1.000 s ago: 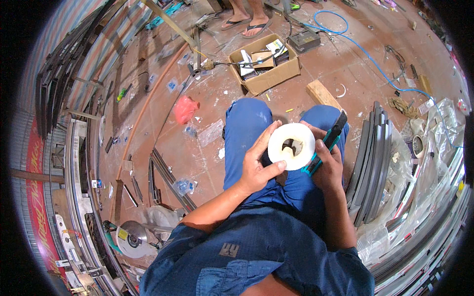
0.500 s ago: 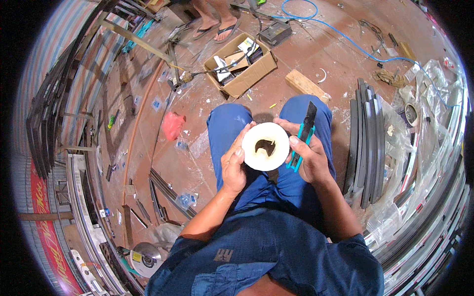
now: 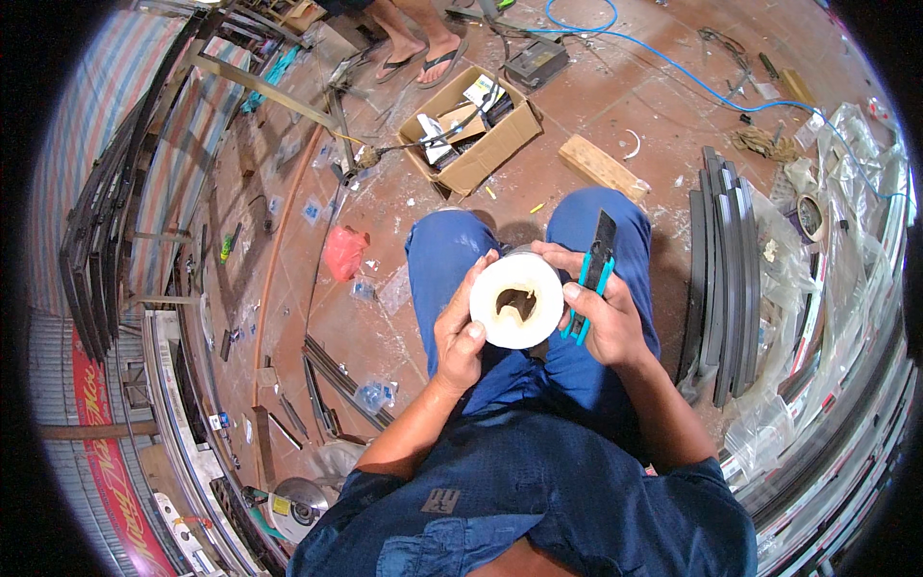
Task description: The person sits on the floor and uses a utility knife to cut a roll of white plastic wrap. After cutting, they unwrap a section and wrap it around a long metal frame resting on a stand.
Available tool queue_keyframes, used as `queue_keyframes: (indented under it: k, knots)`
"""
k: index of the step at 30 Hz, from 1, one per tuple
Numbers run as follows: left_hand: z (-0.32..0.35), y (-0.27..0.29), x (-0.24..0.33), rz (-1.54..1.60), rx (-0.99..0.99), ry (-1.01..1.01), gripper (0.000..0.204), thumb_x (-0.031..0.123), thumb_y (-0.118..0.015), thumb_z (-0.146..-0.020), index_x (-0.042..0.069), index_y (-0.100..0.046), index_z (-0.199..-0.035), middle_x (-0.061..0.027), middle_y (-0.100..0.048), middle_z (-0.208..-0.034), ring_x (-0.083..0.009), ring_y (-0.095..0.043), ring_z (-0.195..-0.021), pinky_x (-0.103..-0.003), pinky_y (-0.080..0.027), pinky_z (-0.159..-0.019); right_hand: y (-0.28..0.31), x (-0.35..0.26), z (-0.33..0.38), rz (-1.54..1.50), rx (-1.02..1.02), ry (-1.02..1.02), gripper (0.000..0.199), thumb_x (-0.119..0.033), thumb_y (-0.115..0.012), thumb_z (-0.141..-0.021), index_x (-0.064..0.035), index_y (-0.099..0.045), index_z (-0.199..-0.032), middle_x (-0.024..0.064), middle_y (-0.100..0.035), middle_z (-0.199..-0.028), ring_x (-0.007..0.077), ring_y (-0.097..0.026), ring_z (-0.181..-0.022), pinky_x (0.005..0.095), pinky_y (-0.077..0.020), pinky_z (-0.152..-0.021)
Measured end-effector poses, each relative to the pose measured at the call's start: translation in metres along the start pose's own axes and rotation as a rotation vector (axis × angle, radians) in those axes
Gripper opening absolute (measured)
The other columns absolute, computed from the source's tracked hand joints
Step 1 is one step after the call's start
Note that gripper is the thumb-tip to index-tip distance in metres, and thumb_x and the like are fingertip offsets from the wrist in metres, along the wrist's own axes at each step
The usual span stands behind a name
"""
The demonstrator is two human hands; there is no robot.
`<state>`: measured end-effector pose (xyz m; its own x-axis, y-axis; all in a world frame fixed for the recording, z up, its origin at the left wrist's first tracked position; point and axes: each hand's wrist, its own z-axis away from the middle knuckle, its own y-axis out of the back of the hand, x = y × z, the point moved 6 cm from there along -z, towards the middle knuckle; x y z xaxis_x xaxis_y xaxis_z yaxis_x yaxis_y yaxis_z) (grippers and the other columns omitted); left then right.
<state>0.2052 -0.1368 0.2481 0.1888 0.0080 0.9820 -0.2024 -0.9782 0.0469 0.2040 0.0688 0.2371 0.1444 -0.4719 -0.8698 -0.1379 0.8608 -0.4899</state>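
Note:
Between my hands, over my lap, is a short white tube (image 3: 492, 324) with a cream-coloured inside and a ragged dark hole at its centre. My left hand (image 3: 461, 337) is wrapped around the tube's left side, its thumb near the rim. My right hand (image 3: 612, 317) grips a teal and black utility knife (image 3: 596, 279), whose wide dark blade points up and away from me. Fingers of that same hand reach behind the tube's right side and appear to steady it. The blade is apart from the tube.
Ahead, an open cardboard box (image 3: 490, 149) of packets and cables stands near a wooden block (image 3: 603, 166) and another person's sandalled feet (image 3: 442, 60). Dark metal profiles (image 3: 723, 279) and plastic sheeting lie at right. A red plastic bag (image 3: 346, 252) and an angle grinder (image 3: 296, 504) are at left.
The tube has turned slightly in my hands, showing more of its outer wall at the top. My right hand and the knife have shifted a little with it. The view has moved slightly.

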Motion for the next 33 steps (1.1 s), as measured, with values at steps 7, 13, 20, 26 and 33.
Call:
queue_keyframes:
  k: [7,13,20,26,33]
  knots:
    - [0.002,0.001,-0.008,-0.045,-0.037,-0.058,0.102,0.054,-0.07,-0.096,-0.014,-0.036,-0.164,-0.0319,-0.044,-0.167,-0.0396,-0.043,-0.157,-0.049,-0.029,-0.131,0.004,0.006,0.0,-0.017,-0.016,0.035,0.046,-0.019,-0.06,-0.105,0.0018,-0.062,-0.146,0.0172,-0.058,-0.159,0.0114,-0.067,-0.1,0.0257,-0.054,-0.077]
    - [0.0,0.0,-0.008,-0.037,-0.068,-0.11,0.105,0.045,-0.077,-0.089,-0.013,-0.033,-0.165,-0.0332,-0.041,-0.168,-0.041,-0.042,-0.158,-0.051,-0.029,-0.131,0.005,0.008,-0.003,-0.065,-0.02,0.024,0.046,-0.019,-0.063,-0.104,0.003,-0.062,-0.145,0.021,-0.056,-0.16,0.0212,-0.068,-0.121,0.0298,-0.058,-0.089]
    - [-0.002,0.005,-0.017,-0.062,-0.061,-0.15,0.109,0.041,-0.082,-0.084,-0.012,-0.033,-0.165,-0.0342,-0.041,-0.168,-0.0428,-0.043,-0.157,-0.051,-0.03,-0.13,0.004,0.009,-0.008,-0.063,-0.004,0.012,0.046,-0.017,-0.063,-0.104,0.0041,-0.062,-0.144,0.0243,-0.054,-0.161,0.0278,-0.066,-0.133,0.0356,-0.0581,-0.1]
    - [-0.003,0.006,-0.022,-0.067,-0.059,-0.138,0.114,0.043,-0.086,-0.081,-0.012,-0.032,-0.165,-0.0345,-0.042,-0.167,-0.0433,-0.044,-0.156,-0.052,-0.031,-0.13,0.006,0.01,-0.008,-0.078,-0.013,-0.005,0.044,-0.015,-0.063,-0.104,0.0037,-0.062,-0.144,0.0244,-0.054,-0.161,0.0236,-0.068,-0.125,0.0332,-0.0578,-0.097]
    - [-0.006,0.003,-0.024,-0.061,-0.029,-0.112,0.127,0.048,-0.098,-0.074,-0.012,-0.032,-0.164,-0.0325,-0.044,-0.167,-0.0401,-0.047,-0.155,-0.049,-0.035,-0.128,0.005,0.011,-0.01,-0.067,0.0,0.011,0.045,-0.017,-0.062,-0.106,0.0039,-0.061,-0.145,0.0239,-0.054,-0.161,0.0194,-0.07,-0.116,0.0309,-0.0585,-0.091]
